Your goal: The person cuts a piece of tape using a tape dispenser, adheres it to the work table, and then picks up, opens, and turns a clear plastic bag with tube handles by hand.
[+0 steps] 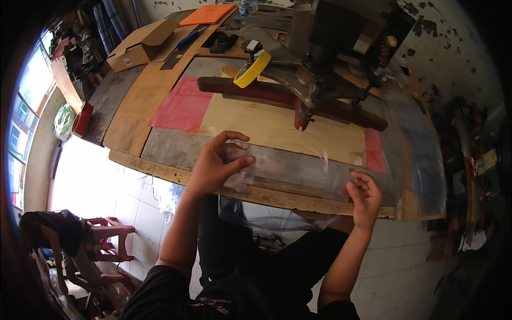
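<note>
A thin clear plastic sheet (277, 213) stretches between my two hands and droops over the table's front edge toward my lap. My left hand (216, 165) holds its left end, thumb in front and other fingers partly hidden behind the film, index finger raised. At the right end, my right hand (365, 200) pinches the sheet with curled fingers. Just beyond lies a cream-coloured work surface (256, 125) with a red patch (181, 104) on the left and another red patch (375, 149) on the right. Above it sits the dark red bar (250, 92) of a press machine (314, 85).
A yellow tape roll (252, 69) leans on the bar. Farther back are a cardboard box (141, 45), an orange sheet (208, 14) and a blue-handled tool (188, 39). Clear plastic sheets (426, 165) hang at the table's right. A red stool (114, 234) stands lower left.
</note>
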The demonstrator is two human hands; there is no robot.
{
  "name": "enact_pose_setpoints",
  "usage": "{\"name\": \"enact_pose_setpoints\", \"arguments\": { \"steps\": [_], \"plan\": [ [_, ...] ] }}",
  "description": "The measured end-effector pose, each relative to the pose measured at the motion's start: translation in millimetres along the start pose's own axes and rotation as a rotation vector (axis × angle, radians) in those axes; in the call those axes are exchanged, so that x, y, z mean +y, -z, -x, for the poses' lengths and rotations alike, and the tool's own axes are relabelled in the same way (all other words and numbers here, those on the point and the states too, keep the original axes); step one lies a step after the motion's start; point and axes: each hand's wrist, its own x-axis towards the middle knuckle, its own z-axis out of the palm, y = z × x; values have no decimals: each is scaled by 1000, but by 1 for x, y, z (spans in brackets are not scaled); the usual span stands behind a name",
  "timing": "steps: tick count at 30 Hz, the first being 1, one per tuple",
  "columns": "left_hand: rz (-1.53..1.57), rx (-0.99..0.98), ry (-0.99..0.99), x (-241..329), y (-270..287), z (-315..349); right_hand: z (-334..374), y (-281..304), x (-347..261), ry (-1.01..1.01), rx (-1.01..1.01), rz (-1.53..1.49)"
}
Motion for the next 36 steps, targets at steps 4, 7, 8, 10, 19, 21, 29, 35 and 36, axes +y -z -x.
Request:
{"name": "enact_pose_setpoints", "arguments": {
  "steps": [4, 7, 8, 10, 19, 21, 29, 35, 36],
  "plan": [
    [-47, -9, 17, 0, 2, -2, 0, 0, -3, -12, -25, -26],
    [-110, -6, 21, 0, 2, -2, 0, 0, -5, -8, -40, -21],
    [-109, -6, 25, 0, 2, -2, 0, 0, -5, -9, -38, -25],
    [-109, -7, 30, -1, 2, -2, -1, -1, -5, -10, -34, -25],
    [-130, -8, 27, -1, 1, -3, -1, 0, -5, 8, -34, -9],
    [-136, -1, 21, 0, 1, -2, -2, 0, -4, 14, -41, -6],
    [-130, -5, 29, 0, 0, -2, -1, -1, -5, 14, -22, -5],
    [-103, -1, 24, 2, -2, -1, -1, -1, -5, 30, -23, -8],
    [-103, 0, 26, 2, -3, -1, -1, -1, -5, 30, -23, -8]
  ]
}}
